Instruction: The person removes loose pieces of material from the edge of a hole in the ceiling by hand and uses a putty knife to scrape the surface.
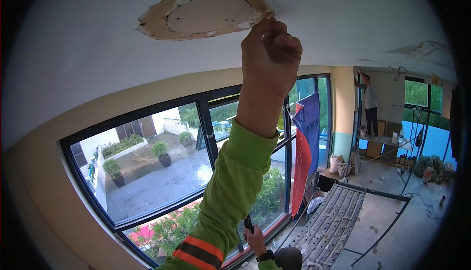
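Observation:
My left hand (pixel 272 56) is raised to the white ceiling, its thumb and finger pinched at the right edge of a round patch. A small scrap of torn paper (pixel 270 14) shows at the fingertips. Around the patch, the surface layer is stripped to a brown ring (pixel 152 20) with a ragged white border. Inside it sits a pale disc (pixel 208 15), outlined by a dark, broken seam. Low down, near the window, my right hand (pixel 255 242) is closed around a slim black tool (pixel 248 224); its working end cannot be made out.
A perforated metal scaffold platform (pixel 328 226) lies below at right. Large dark-framed windows (pixel 142 162) run along the left, with a red and blue cloth (pixel 306 137) hanging beside them. Another person (pixel 369 100) stands on a raised board at the far right. Sacks (pixel 337 164) lie by the pillar.

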